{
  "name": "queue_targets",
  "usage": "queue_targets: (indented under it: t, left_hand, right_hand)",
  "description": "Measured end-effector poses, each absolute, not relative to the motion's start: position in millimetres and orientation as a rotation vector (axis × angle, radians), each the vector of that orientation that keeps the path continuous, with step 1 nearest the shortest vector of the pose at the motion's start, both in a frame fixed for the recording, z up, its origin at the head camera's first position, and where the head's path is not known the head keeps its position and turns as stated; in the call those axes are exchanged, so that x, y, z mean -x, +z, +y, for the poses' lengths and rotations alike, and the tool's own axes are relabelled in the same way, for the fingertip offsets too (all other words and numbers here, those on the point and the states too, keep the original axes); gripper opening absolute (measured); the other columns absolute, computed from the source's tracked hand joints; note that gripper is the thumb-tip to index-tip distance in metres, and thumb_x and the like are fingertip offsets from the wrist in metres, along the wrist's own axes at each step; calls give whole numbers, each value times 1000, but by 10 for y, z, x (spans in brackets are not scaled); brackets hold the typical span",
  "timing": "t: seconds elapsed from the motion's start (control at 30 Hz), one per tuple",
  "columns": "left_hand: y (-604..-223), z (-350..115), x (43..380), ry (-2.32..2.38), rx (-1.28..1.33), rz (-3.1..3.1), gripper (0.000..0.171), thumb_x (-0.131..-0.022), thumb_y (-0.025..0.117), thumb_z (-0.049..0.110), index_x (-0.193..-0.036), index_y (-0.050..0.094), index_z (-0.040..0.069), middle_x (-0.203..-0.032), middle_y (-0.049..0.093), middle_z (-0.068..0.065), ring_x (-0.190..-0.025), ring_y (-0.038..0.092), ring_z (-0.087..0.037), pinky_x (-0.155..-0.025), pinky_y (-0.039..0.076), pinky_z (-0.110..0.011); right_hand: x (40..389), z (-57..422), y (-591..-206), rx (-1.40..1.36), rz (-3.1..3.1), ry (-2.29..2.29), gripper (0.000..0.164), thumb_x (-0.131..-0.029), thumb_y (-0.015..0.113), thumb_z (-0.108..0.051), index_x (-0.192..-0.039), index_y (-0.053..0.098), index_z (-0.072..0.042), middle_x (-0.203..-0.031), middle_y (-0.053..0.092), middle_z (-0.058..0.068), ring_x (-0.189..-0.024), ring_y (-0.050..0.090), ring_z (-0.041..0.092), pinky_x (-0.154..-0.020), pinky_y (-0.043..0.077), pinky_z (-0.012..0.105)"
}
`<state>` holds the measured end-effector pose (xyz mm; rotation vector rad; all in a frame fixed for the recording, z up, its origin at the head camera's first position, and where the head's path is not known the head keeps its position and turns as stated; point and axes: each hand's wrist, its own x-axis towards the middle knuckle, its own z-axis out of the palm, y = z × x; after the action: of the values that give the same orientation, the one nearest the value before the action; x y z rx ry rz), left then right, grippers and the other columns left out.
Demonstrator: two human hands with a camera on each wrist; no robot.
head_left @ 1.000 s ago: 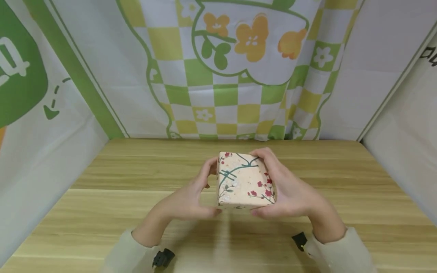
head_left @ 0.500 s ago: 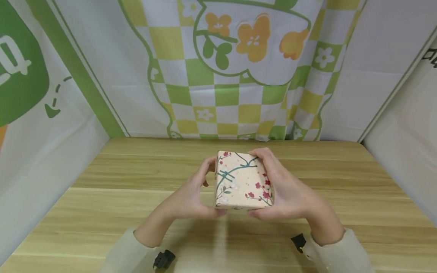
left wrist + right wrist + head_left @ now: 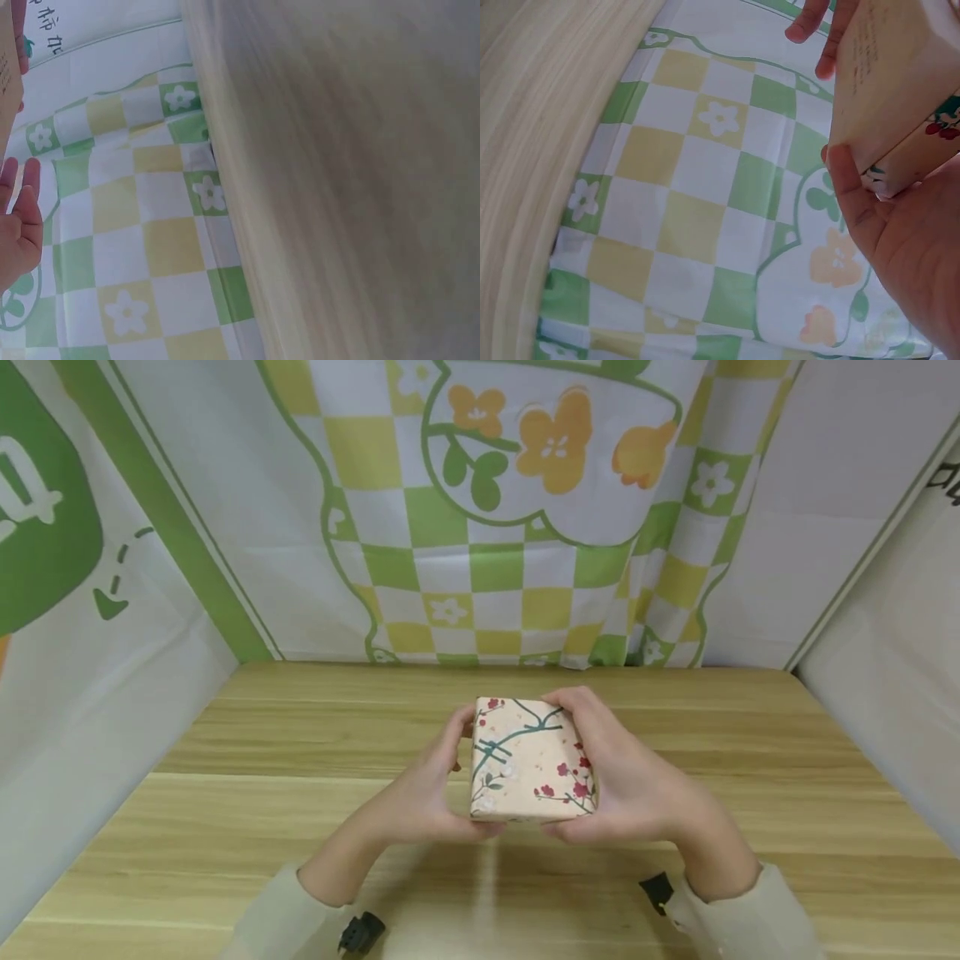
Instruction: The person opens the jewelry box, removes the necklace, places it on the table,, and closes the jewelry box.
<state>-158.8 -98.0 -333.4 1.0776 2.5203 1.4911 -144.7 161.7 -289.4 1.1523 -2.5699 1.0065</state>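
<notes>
A cream gift box (image 3: pixel 528 760) printed with teal branches and red blossoms is held between both hands over the table. My left hand (image 3: pixel 420 793) grips its left side, thumb along the near edge and fingers behind. On the opposite side my right hand (image 3: pixel 626 777) holds it, with the thumb at the near edge and fingers at the far right corner. In the right wrist view, small lines of print show on a plain face of the box (image 3: pixel 889 82). Only a strip of the box (image 3: pixel 9 82) and part of the left hand (image 3: pixel 19 232) appear in the left wrist view.
The wooden table (image 3: pixel 225 827) spreads beneath the hands. A green, yellow and white checked curtain (image 3: pixel 495 568) hangs behind its far edge, with pale fabric walls (image 3: pixel 885 693) at the sides. Black wrist devices (image 3: pixel 362 933) sit by both sleeves.
The box has shifted slightly left and tipped a little, so its blossom-printed top faces the head camera more squarely. Both hands keep their hold on it.
</notes>
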Motion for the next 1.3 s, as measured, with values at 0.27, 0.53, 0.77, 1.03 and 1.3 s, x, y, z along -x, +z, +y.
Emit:
queue_targets:
  t: [0.27,0.53,0.77,1.03,1.3]
  left_hand:
    - [-3344,-948,1566,1531,-1107,2552,111,-60,92,29,-149,26,26,-139,45,0,-122,42,-20,-85,40,-36]
    - [-3341,-948,1550,1574,-1124,2574,111,-58,92,27,-148,29,26,-134,49,2,-120,42,-18,-84,41,-37]
    - [-3347,-949,1564,1610,-1121,2591,112,-56,92,26,-149,30,27,-134,51,2,-120,44,-18,-82,41,-35]
    - [-3347,-957,1571,1618,-1112,2608,110,-56,93,27,-148,31,26,-131,51,-1,-118,44,-19,-82,42,-34]
    - [-3345,-962,1572,1612,-1119,2605,110,-56,93,28,-148,31,26,-133,50,0,-119,44,-18,-83,41,-33]
  right_hand:
    - [1386,1615,-2832,-1158,-2515,831,114,-53,93,-32,-145,29,-6,-142,38,3,-122,40,11,-103,43,32]
    - [1376,1637,-2815,-1167,-2497,844,117,-52,93,-34,-147,28,-8,-145,36,4,-129,36,15,-107,39,36]
    - [1360,1647,-2806,-1064,-2481,777,123,-46,95,-39,-148,32,-13,-145,36,5,-131,29,21,-106,30,50]
    - [1384,1665,-2804,-1087,-2455,760,123,-47,95,-40,-148,32,-9,-145,37,7,-132,29,23,-109,30,51]
    - [1373,1696,-2788,-1086,-2441,754,124,-45,95,-39,-148,32,-9,-144,38,7,-130,30,22,-109,30,51]
